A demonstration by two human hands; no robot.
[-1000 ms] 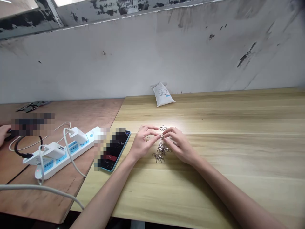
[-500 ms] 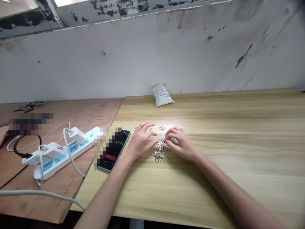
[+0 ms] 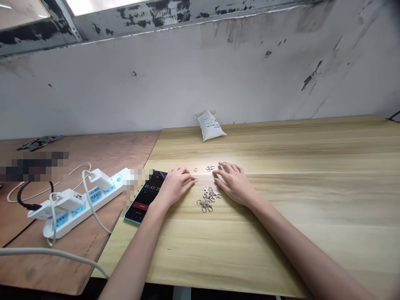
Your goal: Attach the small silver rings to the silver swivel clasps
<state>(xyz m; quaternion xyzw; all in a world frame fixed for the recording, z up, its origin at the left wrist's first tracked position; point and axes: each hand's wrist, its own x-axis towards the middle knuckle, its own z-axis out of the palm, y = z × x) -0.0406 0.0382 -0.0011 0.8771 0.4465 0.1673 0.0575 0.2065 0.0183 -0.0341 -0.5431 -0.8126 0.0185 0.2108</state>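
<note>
My left hand is closed at the fingertips on a small metal key ring, just above the wooden tabletop or on it; I cannot tell which. Another key ring lies a little beyond. To the right, my right hand has its fingers spread, holding nothing that I can see. Under its thumb side sits a small metal piece, partly hidden. Between the hands lies a loose pile of silver lobster-clasp hooks. A smaller group of hooks is nearer to me, and several metal pieces lie farther off.
A phone with a running timer lies partly under my left wrist. Left of it, a white power strip with chargers and cables rests on a reddish board. A white plastic packet stands near the wall.
My left hand has drawn back to the left and closed on a key ring. My right hand has come off the hook pile, and its fingers have spread.
</note>
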